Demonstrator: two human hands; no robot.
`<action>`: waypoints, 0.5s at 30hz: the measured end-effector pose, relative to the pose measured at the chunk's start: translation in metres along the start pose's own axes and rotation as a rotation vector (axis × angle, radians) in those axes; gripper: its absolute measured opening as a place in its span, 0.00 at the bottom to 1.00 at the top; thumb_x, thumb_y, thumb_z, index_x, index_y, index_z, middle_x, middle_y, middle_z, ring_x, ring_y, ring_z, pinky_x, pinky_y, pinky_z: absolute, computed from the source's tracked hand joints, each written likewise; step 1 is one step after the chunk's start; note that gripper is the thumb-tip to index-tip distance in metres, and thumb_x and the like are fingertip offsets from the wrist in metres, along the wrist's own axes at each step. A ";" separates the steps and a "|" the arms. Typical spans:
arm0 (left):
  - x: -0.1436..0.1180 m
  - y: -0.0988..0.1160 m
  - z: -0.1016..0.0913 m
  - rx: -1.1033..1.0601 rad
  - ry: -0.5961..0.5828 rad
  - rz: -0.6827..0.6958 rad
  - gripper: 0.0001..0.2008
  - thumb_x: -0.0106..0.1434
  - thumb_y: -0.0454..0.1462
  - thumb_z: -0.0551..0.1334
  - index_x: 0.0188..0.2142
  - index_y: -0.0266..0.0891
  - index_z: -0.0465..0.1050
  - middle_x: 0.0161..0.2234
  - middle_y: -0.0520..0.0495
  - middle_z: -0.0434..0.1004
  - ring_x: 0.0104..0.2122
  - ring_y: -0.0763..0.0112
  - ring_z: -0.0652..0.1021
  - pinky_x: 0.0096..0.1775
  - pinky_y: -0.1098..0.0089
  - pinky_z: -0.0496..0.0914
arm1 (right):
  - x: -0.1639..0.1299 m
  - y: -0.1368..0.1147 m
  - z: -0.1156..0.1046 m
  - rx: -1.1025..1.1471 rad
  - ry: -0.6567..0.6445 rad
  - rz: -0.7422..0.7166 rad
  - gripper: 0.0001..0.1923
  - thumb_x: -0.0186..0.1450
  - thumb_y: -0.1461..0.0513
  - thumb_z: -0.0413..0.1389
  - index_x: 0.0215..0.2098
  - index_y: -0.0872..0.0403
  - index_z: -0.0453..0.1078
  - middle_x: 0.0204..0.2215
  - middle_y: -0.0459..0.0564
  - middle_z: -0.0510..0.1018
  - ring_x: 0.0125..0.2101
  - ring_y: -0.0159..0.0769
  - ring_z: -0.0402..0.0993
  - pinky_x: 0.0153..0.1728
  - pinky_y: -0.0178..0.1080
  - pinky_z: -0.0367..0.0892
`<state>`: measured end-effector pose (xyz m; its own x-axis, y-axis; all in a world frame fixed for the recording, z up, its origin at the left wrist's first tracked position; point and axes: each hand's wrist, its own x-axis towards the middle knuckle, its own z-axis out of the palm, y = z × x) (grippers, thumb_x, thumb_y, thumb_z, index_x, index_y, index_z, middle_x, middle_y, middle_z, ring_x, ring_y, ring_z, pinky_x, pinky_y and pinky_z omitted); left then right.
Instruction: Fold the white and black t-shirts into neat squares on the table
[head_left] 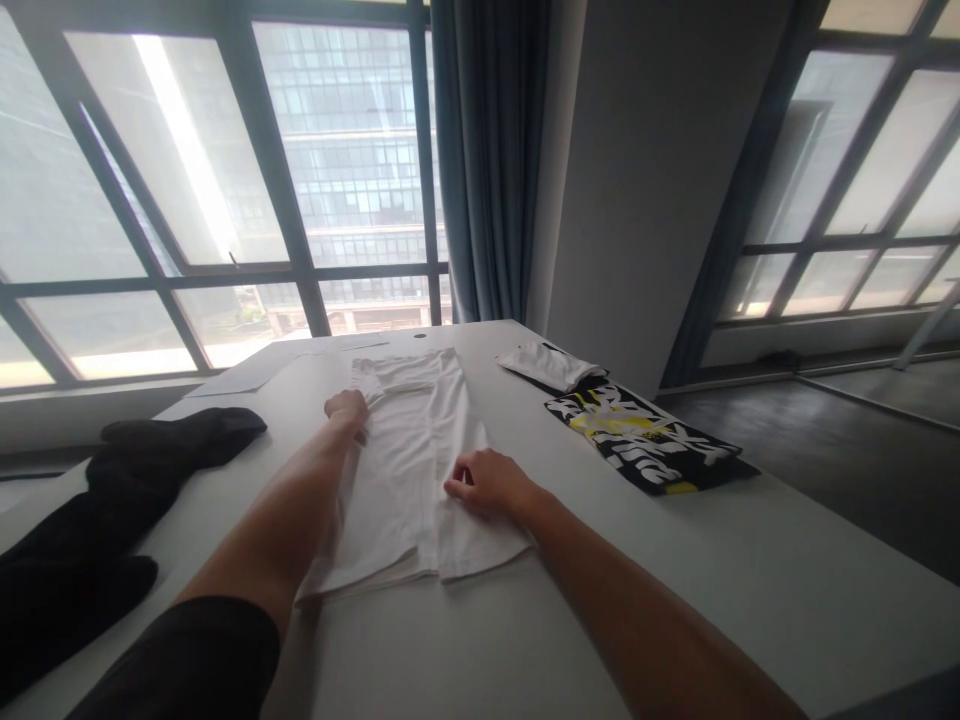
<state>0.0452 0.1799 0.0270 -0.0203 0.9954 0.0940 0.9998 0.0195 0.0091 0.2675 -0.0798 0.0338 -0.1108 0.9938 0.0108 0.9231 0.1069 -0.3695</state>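
Observation:
A white garment point(412, 470) lies folded lengthwise on the white table point(750, 570), running away from me. My left hand point(346, 408) rests on its far left edge, fingers curled down onto the cloth. Nearer to me, my right hand point(487, 482) presses on the right half, fingertips pinching or flattening a fold. Both forearms stretch over the table. Whether either hand truly grips the cloth is unclear.
A black garment point(90, 520) is heaped at the table's left side. A black, white and yellow printed garment point(649, 440) lies at the right edge, with a small folded white piece point(547, 362) beyond it. Large windows and a curtain stand behind the table.

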 end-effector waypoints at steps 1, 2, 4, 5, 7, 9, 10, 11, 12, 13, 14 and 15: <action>0.001 -0.001 0.001 -0.003 0.002 -0.001 0.19 0.58 0.42 0.64 0.47 0.33 0.76 0.47 0.26 0.77 0.46 0.48 0.79 0.40 0.61 0.73 | 0.000 0.000 0.000 -0.001 0.003 -0.003 0.13 0.62 0.52 0.56 0.37 0.51 0.77 0.37 0.50 0.82 0.34 0.36 0.75 0.31 0.33 0.59; 0.001 -0.002 0.001 -0.007 0.004 0.000 0.19 0.58 0.43 0.65 0.46 0.33 0.77 0.47 0.26 0.77 0.46 0.47 0.79 0.40 0.60 0.73 | 0.001 0.001 0.001 -0.001 0.006 -0.007 0.13 0.62 0.52 0.56 0.37 0.50 0.77 0.37 0.50 0.82 0.34 0.36 0.75 0.32 0.33 0.59; 0.001 -0.003 0.002 -0.020 0.005 0.010 0.19 0.56 0.43 0.66 0.43 0.33 0.78 0.46 0.26 0.77 0.46 0.46 0.79 0.40 0.60 0.72 | 0.001 0.001 0.002 -0.002 0.010 -0.009 0.13 0.62 0.53 0.57 0.38 0.50 0.77 0.37 0.50 0.82 0.35 0.36 0.75 0.32 0.33 0.60; 0.001 -0.002 0.001 -0.028 0.004 0.014 0.19 0.56 0.44 0.66 0.42 0.33 0.78 0.45 0.27 0.78 0.46 0.46 0.79 0.40 0.60 0.72 | 0.002 0.002 0.002 -0.002 0.009 -0.008 0.13 0.62 0.52 0.57 0.38 0.50 0.77 0.37 0.50 0.82 0.35 0.36 0.75 0.32 0.33 0.60; 0.004 0.000 -0.003 -0.048 -0.001 0.016 0.19 0.55 0.45 0.67 0.41 0.33 0.78 0.44 0.27 0.78 0.46 0.46 0.78 0.41 0.60 0.72 | 0.002 0.002 0.002 -0.003 0.004 -0.006 0.14 0.62 0.52 0.56 0.38 0.50 0.78 0.37 0.50 0.82 0.35 0.36 0.75 0.32 0.33 0.60; 0.009 0.004 -0.009 -0.075 -0.011 0.011 0.19 0.55 0.44 0.65 0.42 0.32 0.77 0.44 0.28 0.78 0.46 0.47 0.78 0.41 0.61 0.72 | 0.003 0.002 0.003 -0.009 -0.003 -0.005 0.14 0.62 0.52 0.56 0.39 0.50 0.77 0.37 0.51 0.82 0.36 0.37 0.75 0.33 0.34 0.61; 0.012 0.007 -0.012 -0.092 -0.016 0.011 0.19 0.56 0.44 0.64 0.43 0.32 0.76 0.44 0.29 0.78 0.46 0.48 0.79 0.41 0.62 0.72 | 0.003 0.002 0.003 -0.012 -0.004 -0.005 0.14 0.62 0.52 0.56 0.39 0.51 0.77 0.38 0.51 0.82 0.36 0.37 0.75 0.33 0.34 0.61; 0.016 0.010 -0.016 -0.111 -0.023 0.015 0.19 0.57 0.44 0.63 0.43 0.32 0.76 0.44 0.29 0.78 0.45 0.50 0.79 0.40 0.64 0.72 | 0.003 0.002 0.003 -0.016 -0.004 -0.004 0.14 0.62 0.52 0.56 0.39 0.51 0.77 0.38 0.51 0.82 0.36 0.37 0.75 0.34 0.34 0.61; 0.019 0.013 -0.019 -0.132 -0.031 0.023 0.19 0.59 0.43 0.61 0.44 0.31 0.75 0.44 0.30 0.78 0.44 0.52 0.79 0.38 0.65 0.72 | 0.003 0.002 0.003 -0.018 -0.003 -0.002 0.14 0.62 0.52 0.56 0.39 0.51 0.77 0.38 0.51 0.81 0.37 0.37 0.75 0.34 0.34 0.61; 0.022 0.017 -0.021 -0.154 -0.042 0.032 0.18 0.60 0.42 0.60 0.43 0.30 0.75 0.42 0.30 0.79 0.41 0.54 0.80 0.36 0.67 0.72 | 0.002 0.002 0.002 -0.018 -0.003 -0.001 0.14 0.63 0.52 0.56 0.39 0.51 0.77 0.38 0.51 0.81 0.37 0.37 0.75 0.34 0.34 0.61; 0.024 0.020 -0.022 -0.176 -0.055 0.044 0.17 0.61 0.41 0.59 0.42 0.29 0.75 0.39 0.31 0.79 0.38 0.56 0.80 0.34 0.68 0.72 | 0.002 0.002 0.002 -0.017 -0.003 0.001 0.14 0.63 0.52 0.56 0.39 0.51 0.77 0.38 0.50 0.81 0.37 0.37 0.75 0.34 0.34 0.61; 0.025 0.024 -0.022 -0.197 -0.070 0.058 0.16 0.62 0.40 0.58 0.41 0.28 0.76 0.36 0.32 0.80 0.34 0.58 0.80 0.32 0.69 0.72 | 0.001 0.001 0.001 -0.014 -0.005 0.002 0.14 0.63 0.52 0.56 0.39 0.51 0.77 0.38 0.50 0.81 0.36 0.37 0.76 0.33 0.34 0.61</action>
<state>0.0685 0.2030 0.0514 0.0445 0.9985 0.0309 0.9785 -0.0498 0.2004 0.2683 -0.0783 0.0323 -0.1103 0.9939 0.0056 0.9285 0.1050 -0.3561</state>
